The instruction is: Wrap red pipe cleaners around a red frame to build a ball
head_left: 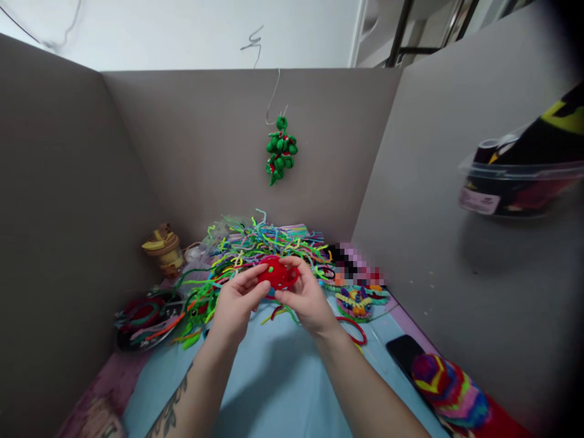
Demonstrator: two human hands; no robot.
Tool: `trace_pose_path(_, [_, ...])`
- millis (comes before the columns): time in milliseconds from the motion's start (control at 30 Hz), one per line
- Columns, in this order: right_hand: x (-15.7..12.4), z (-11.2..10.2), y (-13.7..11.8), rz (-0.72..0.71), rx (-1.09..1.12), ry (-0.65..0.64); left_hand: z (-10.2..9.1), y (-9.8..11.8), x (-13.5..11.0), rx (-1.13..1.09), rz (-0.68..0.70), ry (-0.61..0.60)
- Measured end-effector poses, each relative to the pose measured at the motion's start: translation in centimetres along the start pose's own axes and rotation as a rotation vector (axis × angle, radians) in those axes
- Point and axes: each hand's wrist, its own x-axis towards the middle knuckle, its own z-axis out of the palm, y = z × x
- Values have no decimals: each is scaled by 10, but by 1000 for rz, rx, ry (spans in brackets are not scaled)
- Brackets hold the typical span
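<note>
Both my hands hold a small red pipe-cleaner piece [277, 275] with a green spot, above the light blue table mat [283, 389]. My left hand [237, 301] pinches its left side with thumb and fingers. My right hand [305, 295] grips its right side, fingers curled round it. Just behind lies a tangled heap of coloured pipe cleaners [260, 243]. A red loop [356, 328] lies on the mat beside my right wrist.
Grey partition walls close in the desk on three sides. A green pipe-cleaner ornament [280, 152] hangs on a wire hook at the back. A yellow jar [164, 249] and a dark tray of pieces [146, 319] stand at left; a phone [404, 353] and striped woven items [449, 386] lie at right.
</note>
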Motion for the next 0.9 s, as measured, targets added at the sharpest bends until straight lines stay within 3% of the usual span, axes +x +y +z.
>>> trace_pose_path(400, [2,-4,2,-25,-58,16,2,2,-1,10,-6,14])
trace_pose_path(500, [4,-4,3,-68,-95,76,2,3,-2,9,-7,23])
trace_pose_path(767, [5,-7,0,-315,-500,290,3,7,-2,-4,-5,36])
trace_pose_path(900, [-2,3,-6,-347,-626,349,3,4,-1,31,66,105])
